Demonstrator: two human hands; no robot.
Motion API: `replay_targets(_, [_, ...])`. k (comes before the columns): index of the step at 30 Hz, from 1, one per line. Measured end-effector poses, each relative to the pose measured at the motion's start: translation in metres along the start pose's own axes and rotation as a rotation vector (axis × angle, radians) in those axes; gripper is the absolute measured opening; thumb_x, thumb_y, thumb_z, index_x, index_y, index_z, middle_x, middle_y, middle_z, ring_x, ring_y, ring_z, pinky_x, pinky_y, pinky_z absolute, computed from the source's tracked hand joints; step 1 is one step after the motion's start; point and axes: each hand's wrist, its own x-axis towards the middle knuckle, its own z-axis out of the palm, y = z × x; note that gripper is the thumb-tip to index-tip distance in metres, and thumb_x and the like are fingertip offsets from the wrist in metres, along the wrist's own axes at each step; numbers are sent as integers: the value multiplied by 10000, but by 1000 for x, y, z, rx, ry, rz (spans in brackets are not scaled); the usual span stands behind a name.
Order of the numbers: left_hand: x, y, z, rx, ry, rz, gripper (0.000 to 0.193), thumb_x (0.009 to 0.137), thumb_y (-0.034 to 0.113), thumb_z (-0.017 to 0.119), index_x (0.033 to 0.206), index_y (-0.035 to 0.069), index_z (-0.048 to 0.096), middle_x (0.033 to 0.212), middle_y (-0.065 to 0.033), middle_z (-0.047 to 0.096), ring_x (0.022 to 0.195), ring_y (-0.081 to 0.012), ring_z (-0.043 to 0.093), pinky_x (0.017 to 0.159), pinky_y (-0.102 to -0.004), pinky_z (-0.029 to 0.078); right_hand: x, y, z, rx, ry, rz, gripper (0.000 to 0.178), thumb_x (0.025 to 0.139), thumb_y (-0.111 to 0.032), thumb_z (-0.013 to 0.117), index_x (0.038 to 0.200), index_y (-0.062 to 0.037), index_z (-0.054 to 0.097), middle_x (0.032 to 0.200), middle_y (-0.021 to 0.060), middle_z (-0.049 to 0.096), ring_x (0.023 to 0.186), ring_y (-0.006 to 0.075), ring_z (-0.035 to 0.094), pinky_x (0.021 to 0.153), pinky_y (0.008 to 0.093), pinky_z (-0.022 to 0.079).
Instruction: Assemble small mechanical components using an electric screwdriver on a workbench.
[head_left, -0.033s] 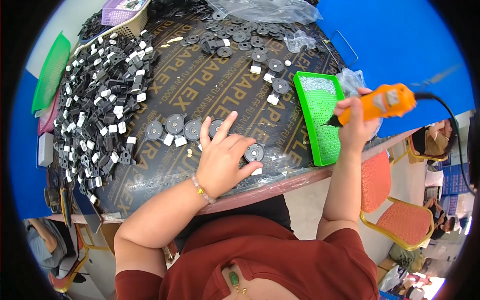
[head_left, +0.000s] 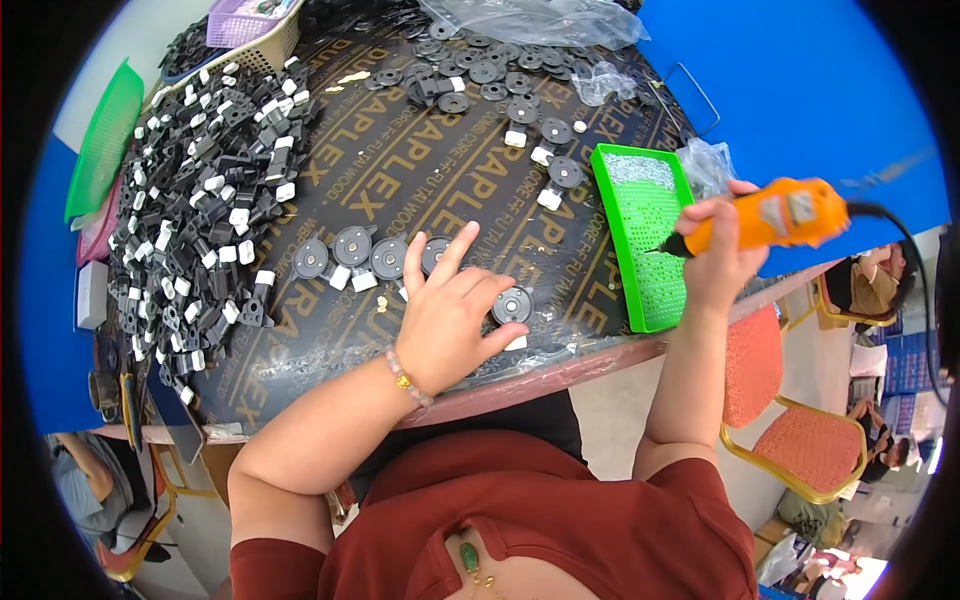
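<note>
My left hand rests over the table, with thumb and forefinger on opposite edges of a round black disc that has a white tab under it. Its other fingers stretch out over a row of similar discs, partly covering some. In my right hand is an orange electric screwdriver, gripped round its body with the cord trailing right. The dark tip of the screwdriver points left, above a green tray. Small silvery screws lie heaped at the tray's far end.
A big heap of black parts with white ends covers the table's left side. More black discs are scattered at the back, near clear plastic bags. Baskets stand far left. An orange chair is beyond the table's right edge.
My right hand with the electric screwdriver has shifted slightly to the right. My left hand stays at the same disc; the whole view has shifted a little.
</note>
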Motion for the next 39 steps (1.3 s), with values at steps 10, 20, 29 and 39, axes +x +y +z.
replay_targets(10, [-3,-1,3,27,41,29,435,695,366,832,1037,122,721,997,-16,676,1381,-294,420,1145,-629,125,-62,-33,80,492,-457,67,520,885,-184,746,1260,-23,424,813,151,665,675,198,640,627,288,543])
replay_targets(20, [-4,-2,5,56,73,52,340,757,347,800,1018,154,702,980,12,681,1358,-290,460,1138,-614,120,-73,-20,87,538,-532,160,535,873,-95,746,1278,-18,405,869,142,670,777,197,666,705,289,555])
replay_targets(29, [-2,-1,4,55,52,57,437,703,362,812,1045,108,712,996,-20,667,1361,-283,435,1151,-630,134,-80,-24,92,237,-511,149,457,884,-304,759,1102,-69,433,771,120,629,595,187,574,591,328,516])
replay_targets(39, [1,0,4,104,63,78,438,704,368,803,1029,94,699,979,-41,657,1353,-269,445,1139,-622,179,-70,-22,95,381,-521,179,603,888,-467,715,1212,-40,439,723,107,624,574,180,582,549,306,509])
